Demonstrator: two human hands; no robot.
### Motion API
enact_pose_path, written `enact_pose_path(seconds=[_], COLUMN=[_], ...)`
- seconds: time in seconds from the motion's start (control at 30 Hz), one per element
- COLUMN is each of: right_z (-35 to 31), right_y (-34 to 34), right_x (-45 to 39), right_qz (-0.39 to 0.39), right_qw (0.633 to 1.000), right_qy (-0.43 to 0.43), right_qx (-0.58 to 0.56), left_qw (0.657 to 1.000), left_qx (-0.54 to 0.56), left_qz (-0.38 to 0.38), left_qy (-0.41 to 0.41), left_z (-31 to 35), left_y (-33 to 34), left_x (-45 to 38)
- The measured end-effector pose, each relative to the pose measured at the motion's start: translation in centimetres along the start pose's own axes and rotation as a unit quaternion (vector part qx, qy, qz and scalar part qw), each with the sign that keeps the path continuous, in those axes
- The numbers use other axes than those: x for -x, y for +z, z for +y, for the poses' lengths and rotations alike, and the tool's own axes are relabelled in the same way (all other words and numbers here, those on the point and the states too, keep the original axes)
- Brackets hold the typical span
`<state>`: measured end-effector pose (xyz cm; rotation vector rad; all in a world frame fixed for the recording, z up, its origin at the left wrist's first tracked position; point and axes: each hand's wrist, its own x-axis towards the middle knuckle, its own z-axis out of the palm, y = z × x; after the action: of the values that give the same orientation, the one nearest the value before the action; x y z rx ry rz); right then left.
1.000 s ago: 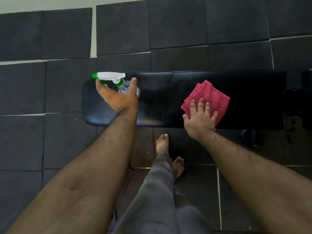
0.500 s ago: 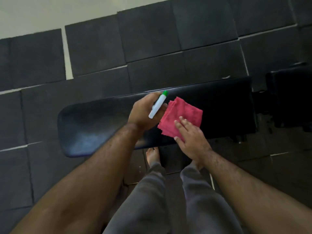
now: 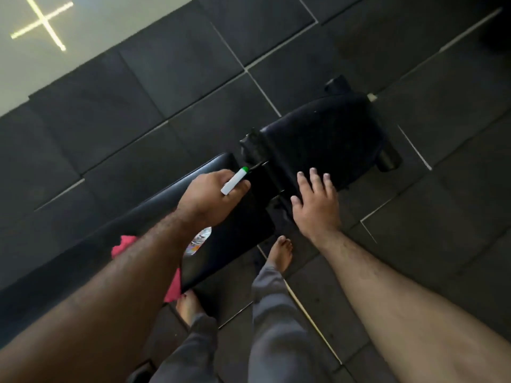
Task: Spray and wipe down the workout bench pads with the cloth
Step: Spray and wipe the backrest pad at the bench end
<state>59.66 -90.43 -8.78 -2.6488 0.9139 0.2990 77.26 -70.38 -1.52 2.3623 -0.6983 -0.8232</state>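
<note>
My left hand (image 3: 210, 196) grips the spray bottle (image 3: 235, 180), whose white head with a green nozzle tip points toward the gap between the pads; the clear bottle body (image 3: 199, 240) shows below my wrist. The long black bench pad (image 3: 226, 241) runs from lower left to the centre. The smaller black seat pad (image 3: 323, 142) lies beyond it. My right hand (image 3: 315, 201) hovers open at the near edge of the seat pad, holding nothing. The pink cloth (image 3: 124, 244) lies on the long pad, mostly hidden under my left forearm.
Dark rubber floor tiles (image 3: 138, 111) surround the bench. A pale floor patch (image 3: 55, 51) with a bright cross-shaped reflection is at the top left. My bare feet (image 3: 282, 252) stand beside the bench's near side. A black roller (image 3: 388, 160) sticks out by the seat pad.
My right hand let go of the pink cloth and moved right to the seat pad. My left hand carried the spray bottle along the bench toward the seat. The view swung right.
</note>
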Motion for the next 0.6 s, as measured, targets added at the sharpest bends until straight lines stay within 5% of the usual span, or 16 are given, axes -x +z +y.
enact_pose_path(seconds=[0.13, 0.6], right_z=[5.7, 7.5], right_y=[-1.8, -0.3], right_x=[-2.7, -3.1], right_qz=[-0.065, -0.037], right_qw=[0.997, 0.999], right_qy=[-0.015, -0.017], right_qx=[0.024, -0.006], left_qw=[0.999, 0.985], left_qx=[-0.036, -0.144], left_qz=[-0.009, -0.047], left_qy=[-0.011, -0.088], left_z=[4.8, 9.1], left_y=[2.9, 5.6], left_x=[-5.7, -15.6])
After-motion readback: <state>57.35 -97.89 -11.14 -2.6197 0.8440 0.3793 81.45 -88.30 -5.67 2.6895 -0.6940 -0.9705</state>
